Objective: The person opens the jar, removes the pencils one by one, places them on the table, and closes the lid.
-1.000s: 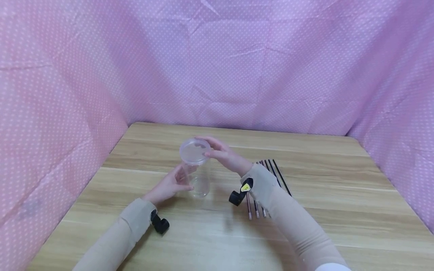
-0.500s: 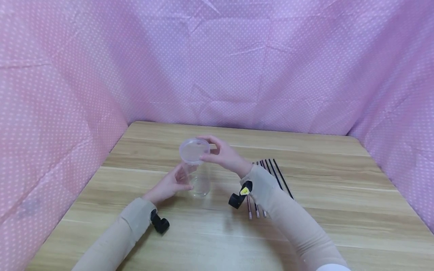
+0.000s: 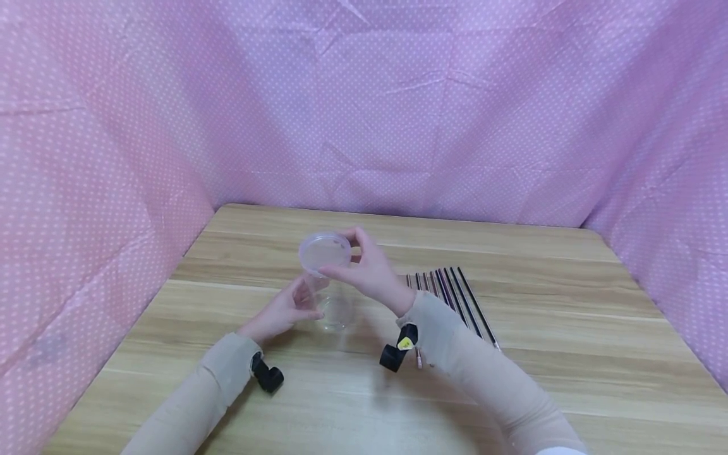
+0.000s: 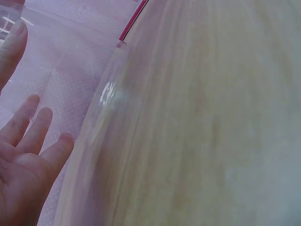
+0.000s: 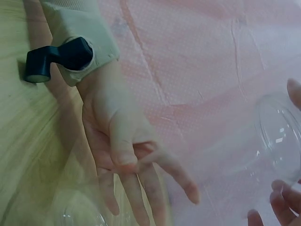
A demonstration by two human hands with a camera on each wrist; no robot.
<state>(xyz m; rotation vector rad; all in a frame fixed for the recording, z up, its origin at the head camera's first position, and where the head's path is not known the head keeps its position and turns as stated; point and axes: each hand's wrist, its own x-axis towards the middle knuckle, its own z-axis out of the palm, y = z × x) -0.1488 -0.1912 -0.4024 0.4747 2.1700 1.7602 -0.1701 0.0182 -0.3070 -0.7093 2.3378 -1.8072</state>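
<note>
A tall clear plastic jar [image 3: 335,309] stands on the table, with a clear round lid [image 3: 324,253] at its top. My left hand [image 3: 282,311] grips the jar's lower side, thumb at the front and fingers partly hidden behind it. My right hand [image 3: 372,272] pinches the lid's rim, the thumb on its near edge and fingers at the far right. In the right wrist view, the lid [image 5: 281,136] lies beside the right hand's fingertips [image 5: 281,205], and the left hand [image 5: 124,136] shows through clear plastic. Whether the lid sits loose or tight cannot be told.
Several thin, pencil-like sticks [image 3: 467,303] lie side by side right of the jar, partly under the right forearm. A wooden table [image 3: 352,404] carries everything. Pink dotted cloth [image 3: 364,114] hangs round its back and sides.
My right hand has turned round the lid, its thumb sliding left along the near rim and its wrist coming lower and nearer. The lid has shifted slightly left. My left hand has stayed put.
</note>
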